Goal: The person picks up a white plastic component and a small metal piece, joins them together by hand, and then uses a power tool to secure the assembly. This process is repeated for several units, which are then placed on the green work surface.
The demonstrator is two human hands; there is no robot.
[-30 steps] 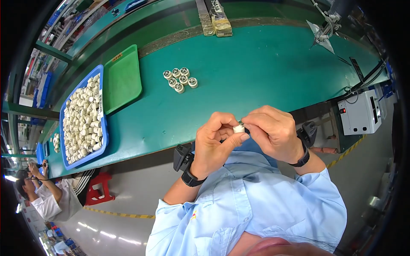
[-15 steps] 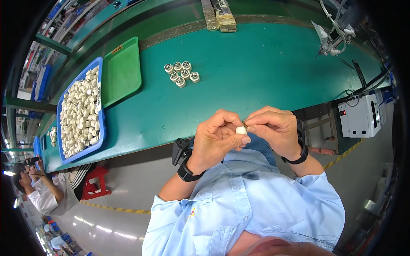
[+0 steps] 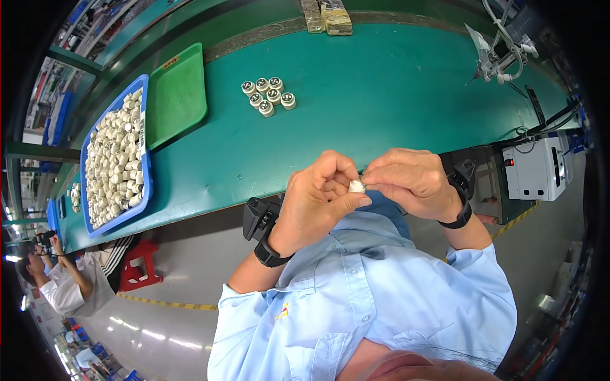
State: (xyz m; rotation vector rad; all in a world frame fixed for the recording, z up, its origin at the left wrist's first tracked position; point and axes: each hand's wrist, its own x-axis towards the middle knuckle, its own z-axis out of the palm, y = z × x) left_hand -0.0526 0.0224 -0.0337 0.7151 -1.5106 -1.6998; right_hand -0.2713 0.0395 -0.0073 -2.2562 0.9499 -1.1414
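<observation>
Between finger and thumb of my left hand (image 3: pixel 323 198) is a small white cylindrical part (image 3: pixel 356 187), held just off the bench's near edge. My right hand (image 3: pixel 410 181) pinches at the top of that part, and its fingertips hide what lies between them. Farther off, several white cylindrical parts with dark tops (image 3: pixel 273 96) stand upright in a cluster on the green bench (image 3: pixel 381 95). A blue tray (image 3: pixel 150 170) at the left is heaped with similar white parts (image 3: pixel 114 162).
Beside the blue tray lies a green tray (image 3: pixel 181 95). Taped blocks (image 3: pixel 335 18) sit at the bench's far edge. A nozzle-like fixture with hoses (image 3: pixel 502 63) is at far right, above a white box (image 3: pixel 535 168). Another person (image 3: pixel 67 279) is at lower left near a red stool (image 3: pixel 141 267).
My wrists have spread slightly apart, and the right hand has turned while staying at the white part. The whole view has shifted a little.
</observation>
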